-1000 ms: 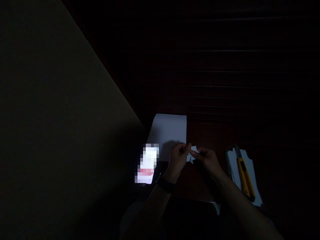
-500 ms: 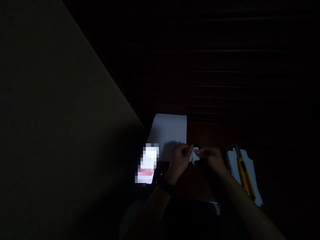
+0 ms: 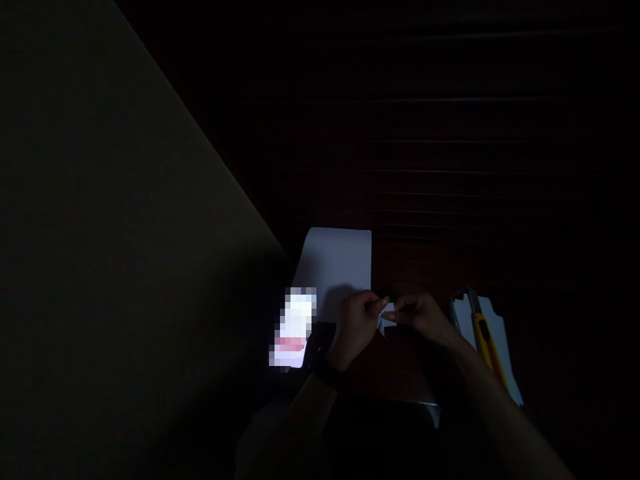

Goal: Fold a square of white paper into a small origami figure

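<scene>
A small piece of folded white paper is held between my two hands, low over a dark reddish table. My left hand, with a dark band at the wrist, pinches its left side. On the paper's right side, the thumb and fingertips of my right hand are closed. Its folds show only partly, since fingertips cover them and the light is dim. Behind my left hand lies a large white sheet of paper, shaded by the hand's shadow.
A phone with a bright, blurred screen glows left of my left hand. To the right, a yellow utility knife rests on a stack of white paper. A wall rises at the left; dark ridged boards stand behind.
The folded paper has tilted and dropped slightly between my fingers. My right fingertips have shifted on it, and the forearm has moved a little over the knife's handle.
</scene>
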Demonstrator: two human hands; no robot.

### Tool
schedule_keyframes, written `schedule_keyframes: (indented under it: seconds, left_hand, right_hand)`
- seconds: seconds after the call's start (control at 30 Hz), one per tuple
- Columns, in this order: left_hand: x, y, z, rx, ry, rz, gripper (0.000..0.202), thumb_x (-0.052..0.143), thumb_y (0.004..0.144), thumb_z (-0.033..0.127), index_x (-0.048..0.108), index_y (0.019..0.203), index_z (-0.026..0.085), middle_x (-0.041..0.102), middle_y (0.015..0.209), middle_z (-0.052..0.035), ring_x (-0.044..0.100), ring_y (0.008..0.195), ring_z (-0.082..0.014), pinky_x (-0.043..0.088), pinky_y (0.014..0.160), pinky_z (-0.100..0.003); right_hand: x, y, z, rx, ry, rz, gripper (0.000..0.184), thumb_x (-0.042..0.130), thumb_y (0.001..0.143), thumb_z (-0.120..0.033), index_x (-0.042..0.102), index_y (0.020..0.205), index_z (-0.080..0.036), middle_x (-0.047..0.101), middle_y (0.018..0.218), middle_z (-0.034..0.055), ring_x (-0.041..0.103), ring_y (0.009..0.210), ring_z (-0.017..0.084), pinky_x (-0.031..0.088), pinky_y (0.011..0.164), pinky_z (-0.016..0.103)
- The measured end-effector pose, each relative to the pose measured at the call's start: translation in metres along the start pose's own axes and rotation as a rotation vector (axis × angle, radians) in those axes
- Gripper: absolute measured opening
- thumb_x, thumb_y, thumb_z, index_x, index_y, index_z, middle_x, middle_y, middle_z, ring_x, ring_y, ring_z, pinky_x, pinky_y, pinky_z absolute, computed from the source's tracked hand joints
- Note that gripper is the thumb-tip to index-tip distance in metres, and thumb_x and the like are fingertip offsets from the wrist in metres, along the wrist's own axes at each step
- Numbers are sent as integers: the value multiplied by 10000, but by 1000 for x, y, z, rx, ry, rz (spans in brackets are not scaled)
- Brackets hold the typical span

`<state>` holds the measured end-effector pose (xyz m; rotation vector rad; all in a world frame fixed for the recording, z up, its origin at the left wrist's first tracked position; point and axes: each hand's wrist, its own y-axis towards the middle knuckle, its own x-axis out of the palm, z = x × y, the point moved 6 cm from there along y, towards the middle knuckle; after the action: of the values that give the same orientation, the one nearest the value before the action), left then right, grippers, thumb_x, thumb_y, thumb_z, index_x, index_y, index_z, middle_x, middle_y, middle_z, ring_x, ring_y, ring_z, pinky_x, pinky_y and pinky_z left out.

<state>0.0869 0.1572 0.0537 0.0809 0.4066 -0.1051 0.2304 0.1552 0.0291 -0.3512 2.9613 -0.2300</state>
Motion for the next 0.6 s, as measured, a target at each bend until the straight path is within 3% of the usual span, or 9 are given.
schedule_keyframes:
  seconds: [0.27,0.6]
  left_hand:
    - [3,-1,-3,-16,-81,-107,292,526,794,425,637,682,179,586,603,0,500,559,-128,316,496,-222]
    - [-6,-8,9,114,123,-146,266,485,838,345,607,658,193,585,606,-10,499,556,-137,312,520,-239]
  right_hand:
    - [2,-2,6,78,-11,42,218,700,608,-320,591,520,-153,497,470,-44,391,435,84,279,419,208]
    - [9,-2,-5,-27,-20,-95,144,696,633,-291,625,645,-166,599,628,-20,520,570,131,392,542,245]
